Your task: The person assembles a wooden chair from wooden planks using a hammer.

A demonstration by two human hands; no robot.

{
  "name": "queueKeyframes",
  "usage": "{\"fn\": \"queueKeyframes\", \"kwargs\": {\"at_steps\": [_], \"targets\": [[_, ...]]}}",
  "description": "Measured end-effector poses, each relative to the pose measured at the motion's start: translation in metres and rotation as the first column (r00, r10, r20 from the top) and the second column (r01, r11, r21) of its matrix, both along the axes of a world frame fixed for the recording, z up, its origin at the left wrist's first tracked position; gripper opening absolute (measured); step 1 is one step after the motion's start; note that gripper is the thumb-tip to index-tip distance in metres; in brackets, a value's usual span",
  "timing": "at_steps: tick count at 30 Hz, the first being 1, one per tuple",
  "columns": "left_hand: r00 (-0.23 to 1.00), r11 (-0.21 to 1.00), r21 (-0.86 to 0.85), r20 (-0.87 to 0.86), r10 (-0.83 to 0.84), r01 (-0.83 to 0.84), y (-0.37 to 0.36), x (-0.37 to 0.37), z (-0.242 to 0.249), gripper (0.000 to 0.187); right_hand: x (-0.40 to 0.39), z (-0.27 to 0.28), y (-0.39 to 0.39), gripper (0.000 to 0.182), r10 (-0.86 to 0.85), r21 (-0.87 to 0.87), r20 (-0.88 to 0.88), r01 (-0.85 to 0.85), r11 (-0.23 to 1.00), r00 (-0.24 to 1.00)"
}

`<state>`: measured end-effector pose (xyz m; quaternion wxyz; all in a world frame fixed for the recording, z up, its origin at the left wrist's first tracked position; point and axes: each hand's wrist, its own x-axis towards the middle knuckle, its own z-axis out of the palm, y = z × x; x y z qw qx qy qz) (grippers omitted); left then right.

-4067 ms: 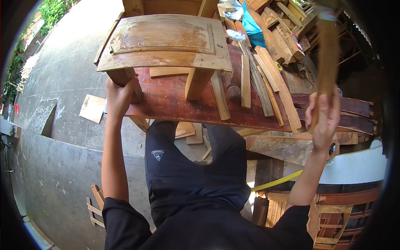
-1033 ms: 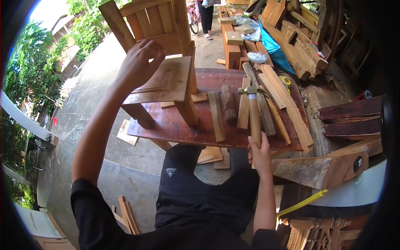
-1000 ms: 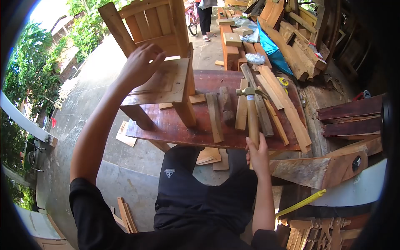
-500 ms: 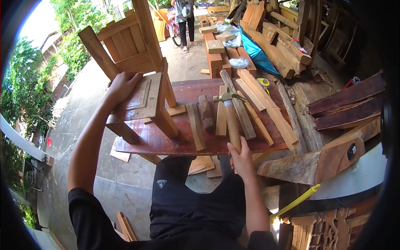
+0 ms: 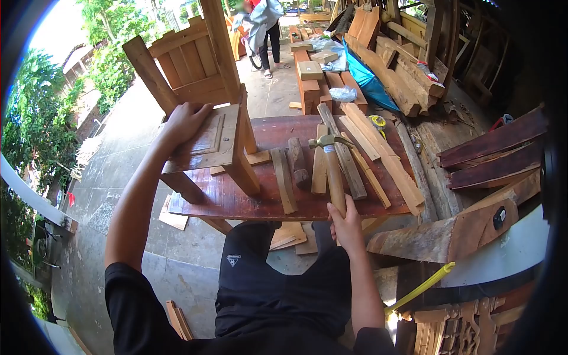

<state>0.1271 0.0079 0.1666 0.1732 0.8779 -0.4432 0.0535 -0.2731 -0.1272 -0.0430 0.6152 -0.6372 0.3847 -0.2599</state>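
Observation:
A small wooden chair (image 5: 235, 142) with a slatted back stands upright on the reddish-brown table (image 5: 236, 206). My left hand (image 5: 184, 122) lies on the left part of its seat, fingers stretched over the surface toward the backrest. In my right hand (image 5: 346, 223) is a claw hammer (image 5: 335, 177), gripped low on its wooden handle. The hammer's metal head points away from me, above several wood strips. Under it shows a short flat board (image 5: 319, 171). Left of that lie a curved wood piece (image 5: 284, 180) and a dark rough block (image 5: 297, 161).
A yellow tape measure (image 5: 377, 123) sits near the table's far right corner. Beyond are stacked beams (image 5: 307, 89), a blue tarp (image 5: 364, 77) and a standing person (image 5: 266, 35). Dark planks (image 5: 494, 139) and a large curved timber (image 5: 438, 234) are at the right.
The whole view has shifted slightly, so table and chair appear a little to the right. My hands keep their holds. The person in the background now handles a light-coloured cloth.

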Motion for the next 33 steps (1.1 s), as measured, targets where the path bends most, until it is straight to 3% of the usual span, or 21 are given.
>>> {"fn": "queueKeyframes", "kwargs": {"at_steps": [4, 14, 23, 24, 27, 28, 29, 31, 32, 33], "targets": [[0.999, 0.999, 0.036, 0.007, -0.032, 0.032, 0.0, 0.008, -0.003, 0.054, 0.0, 0.003, 0.001, 0.042, 0.002, -0.018, -0.016, -0.002, 1.0, 1.0], [0.999, 0.996, -0.08, 0.021, -0.048, 0.05, 0.002, 0.0, 0.003, 0.052, 0.0, 0.0, 0.004, 0.038, -0.019, -0.04, 0.018, 0.02, 0.999, 1.0], [0.998, 0.998, -0.02, -0.011, -0.067, 0.067, 0.002, 0.004, 0.002, 0.054, 0.0, -0.003, 0.003, 0.037, -0.017, -0.06, -0.013, 0.017, 0.998, 1.0], [0.998, 0.995, -0.07, 0.024, -0.065, 0.067, 0.003, 0.001, 0.0, 0.045, 0.0, -0.005, 0.002, 0.037, -0.018, -0.07, -0.013, 0.017, 0.997, 1.0], [0.873, 0.882, -0.292, 0.435, -0.221, 0.369, 0.013, -0.007, 0.006, 0.032, 0.0, -0.009, 0.002, 0.039, -0.021, -0.081, 0.018, 0.022, 0.996, 1.0], [0.921, 0.859, -0.426, 0.372, -0.118, 0.283, 0.015, -0.027, 0.017, 0.018, -0.001, -0.008, 0.001, 0.038, -0.027, -0.085, 0.012, 0.028, 0.996, 1.0], [0.96, 0.779, -0.58, 0.264, -0.094, 0.236, 0.025, -0.065, 0.028, 0.018, 0.0, -0.008, 0.002, 0.038, -0.035, -0.085, 0.009, 0.036, 0.996, 0.999], [0.953, 0.644, -0.704, 0.25, -0.171, 0.3, 0.06, -0.116, 0.027, 0.012, -0.001, -0.01, 0.002, 0.037, -0.049, -0.07, 0.012, 0.05, 0.996, 0.999], [0.937, 0.665, -0.664, 0.297, -0.186, 0.343, 0.084, -0.132, 0.018, 0.006, 0.0, -0.011, 0.002, 0.037, -0.049, -0.061, 0.019, 0.05, 0.997, 0.999], [0.958, 0.605, -0.745, 0.18, -0.223, 0.281, 0.101, -0.153, -0.003, 0.007, 0.002, -0.012, 0.001, 0.037, -0.039, -0.051, 0.023, 0.04, 0.998, 0.999]]}}
